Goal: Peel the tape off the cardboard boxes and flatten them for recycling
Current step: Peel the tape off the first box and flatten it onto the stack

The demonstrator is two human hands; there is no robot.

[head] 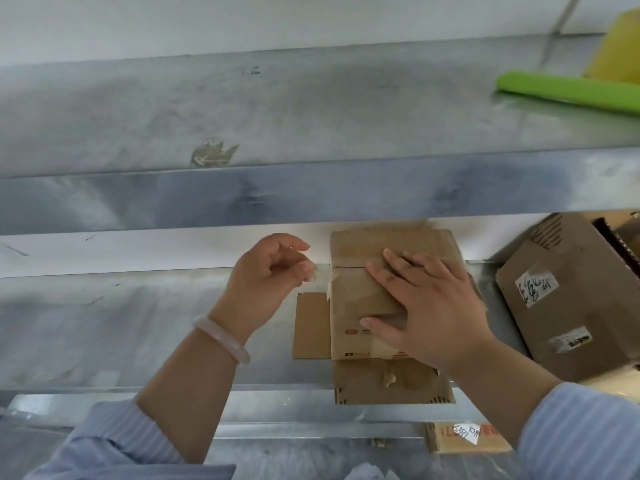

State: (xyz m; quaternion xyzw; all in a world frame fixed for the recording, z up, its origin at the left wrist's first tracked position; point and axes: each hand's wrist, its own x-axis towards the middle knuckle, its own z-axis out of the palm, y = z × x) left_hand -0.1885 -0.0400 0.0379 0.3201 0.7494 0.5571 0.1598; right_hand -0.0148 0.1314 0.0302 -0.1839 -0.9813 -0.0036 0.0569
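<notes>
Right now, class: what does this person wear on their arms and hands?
Both arms are in light blue, finely striped cloth: the left sleeve and the right sleeve. A pale, milky bangle circles the left wrist. The left hand and right hand are bare: no gloves, no visible rings.

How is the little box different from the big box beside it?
The small box lies flat with flaps spread; the big box leans tilted. The right hand presses the small box; no hand touches the big box. The big box has white labels; the small box shows red print. Both are brown cardboard.
</notes>
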